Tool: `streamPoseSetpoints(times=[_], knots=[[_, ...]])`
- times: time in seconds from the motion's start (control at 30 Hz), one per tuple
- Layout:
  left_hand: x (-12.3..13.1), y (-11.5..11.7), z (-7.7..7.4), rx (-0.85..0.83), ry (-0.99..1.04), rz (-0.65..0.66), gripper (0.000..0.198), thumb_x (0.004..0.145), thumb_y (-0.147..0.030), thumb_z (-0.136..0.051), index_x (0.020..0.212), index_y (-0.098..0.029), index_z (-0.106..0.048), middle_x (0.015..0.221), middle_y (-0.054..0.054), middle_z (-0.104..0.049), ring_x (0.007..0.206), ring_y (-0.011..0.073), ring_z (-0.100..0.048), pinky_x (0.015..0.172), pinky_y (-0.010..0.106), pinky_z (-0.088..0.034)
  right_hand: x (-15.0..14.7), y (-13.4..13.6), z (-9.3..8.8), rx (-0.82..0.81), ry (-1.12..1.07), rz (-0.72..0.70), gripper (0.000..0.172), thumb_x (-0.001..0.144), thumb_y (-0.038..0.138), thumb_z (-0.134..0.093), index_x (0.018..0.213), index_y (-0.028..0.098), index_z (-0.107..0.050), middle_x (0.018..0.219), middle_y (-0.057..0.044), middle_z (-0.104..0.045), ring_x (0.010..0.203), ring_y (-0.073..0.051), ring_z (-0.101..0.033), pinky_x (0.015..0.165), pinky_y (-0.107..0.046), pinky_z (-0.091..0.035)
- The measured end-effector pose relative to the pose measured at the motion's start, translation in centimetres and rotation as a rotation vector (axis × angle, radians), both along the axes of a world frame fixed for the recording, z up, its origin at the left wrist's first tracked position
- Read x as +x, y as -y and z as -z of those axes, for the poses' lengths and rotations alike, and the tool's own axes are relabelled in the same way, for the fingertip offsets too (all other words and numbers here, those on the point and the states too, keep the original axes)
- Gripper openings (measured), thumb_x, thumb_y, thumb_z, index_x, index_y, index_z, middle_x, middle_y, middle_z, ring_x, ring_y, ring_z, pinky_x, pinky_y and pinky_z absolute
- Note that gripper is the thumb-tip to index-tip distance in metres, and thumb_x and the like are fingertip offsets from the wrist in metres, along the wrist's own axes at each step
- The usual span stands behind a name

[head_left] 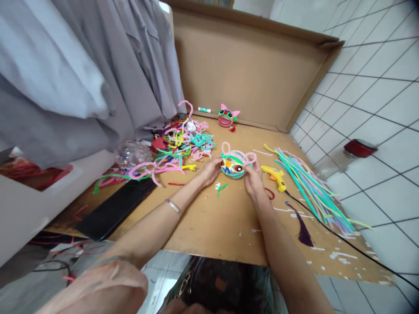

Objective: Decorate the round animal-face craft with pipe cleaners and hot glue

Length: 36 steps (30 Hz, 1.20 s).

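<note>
Between my two hands is a round pipe-cleaner animal head [233, 165], mostly teal and pink, with looped pink ears and a black-and-white eye. My left hand [212, 171] grips its left edge, while the fingers of my right hand [254, 176] close on its right edge. Just right of it lies a yellow hot glue gun [275, 176] with a black cord. Below the head, a green pipe-cleaner scrap [222, 189] rests on the cardboard beside a small white piece [217, 186].
A finished-looking pipe-cleaner head [226, 116] and a glue stick [204, 110] sit at the back. Tangled pipe cleaners [183, 141] heap at left, above a black flat case [116, 211]. Straight pipe cleaners [310, 187], a purple tassel [304, 231] and a red-lidded jar [343, 157] are at right.
</note>
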<state>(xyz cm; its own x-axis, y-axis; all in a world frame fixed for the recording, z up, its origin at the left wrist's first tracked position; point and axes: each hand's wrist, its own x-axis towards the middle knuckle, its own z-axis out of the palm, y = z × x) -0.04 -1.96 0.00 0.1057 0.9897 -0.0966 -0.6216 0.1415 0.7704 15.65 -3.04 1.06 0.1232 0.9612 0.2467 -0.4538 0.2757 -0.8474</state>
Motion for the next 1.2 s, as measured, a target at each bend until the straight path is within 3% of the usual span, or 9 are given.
streamPoseSetpoints(times=[0.17,0.43,0.73,0.9,1.2], knots=[[0.1,0.6,-0.7,-0.059,0.142,-0.039,0.003,0.074,-0.012,-0.066,0.072,-0.014,-0.064,0.071,0.0,-0.067,0.07,0.0106,-0.06,0.071,0.022,-0.047,0.7,0.0,0.2,-0.062,-0.1,-0.079,0.037,0.055,0.011,-0.069,0.088,0.026,-0.061,0.089,0.007,-0.069,0.079,-0.011,-0.062,0.078,-0.024,-0.049],[0.4,1.0,-1.0,-0.02,0.231,-0.024,0.007,0.071,-0.007,-0.066,0.071,-0.014,-0.067,0.076,0.0,-0.07,0.075,0.0104,-0.061,0.077,0.023,-0.045,2.2,0.0,0.1,-0.141,-0.177,-0.174,0.036,0.058,0.013,-0.067,0.09,0.027,-0.061,0.09,0.005,-0.072,0.095,-0.017,-0.068,0.096,-0.034,-0.051],[0.6,1.5,-1.3,0.114,0.203,0.041,0.012,0.069,-0.012,-0.076,0.079,-0.013,-0.069,0.081,0.001,-0.07,0.078,0.0114,-0.063,0.087,0.026,-0.046,3.1,0.0,0.1,-0.177,-0.195,-0.187,0.035,0.059,0.015,-0.066,0.092,0.025,-0.065,0.095,0.001,-0.076,0.098,-0.021,-0.069,0.103,-0.043,-0.049],[0.6,1.5,-0.9,0.139,0.183,0.045,0.02,0.068,-0.014,-0.08,0.085,-0.013,-0.069,0.084,0.002,-0.071,0.078,0.0125,-0.064,0.084,0.027,-0.047,3.1,0.1,0.0,-0.145,-0.124,-0.216,0.036,0.06,0.02,-0.068,0.095,0.025,-0.066,0.097,-0.001,-0.075,0.101,-0.024,-0.068,0.104,-0.051,-0.048],[0.5,1.1,-0.6,0.164,0.11,0.024,0.024,0.062,-0.019,-0.083,0.081,-0.013,-0.07,0.079,0.002,-0.072,0.074,0.0134,-0.065,0.083,0.03,-0.048,2.5,0.2,0.3,-0.134,-0.133,-0.192,0.032,0.058,0.02,-0.07,0.089,0.026,-0.065,0.1,0.0,-0.075,0.105,-0.023,-0.067,0.105,-0.047,-0.048]])
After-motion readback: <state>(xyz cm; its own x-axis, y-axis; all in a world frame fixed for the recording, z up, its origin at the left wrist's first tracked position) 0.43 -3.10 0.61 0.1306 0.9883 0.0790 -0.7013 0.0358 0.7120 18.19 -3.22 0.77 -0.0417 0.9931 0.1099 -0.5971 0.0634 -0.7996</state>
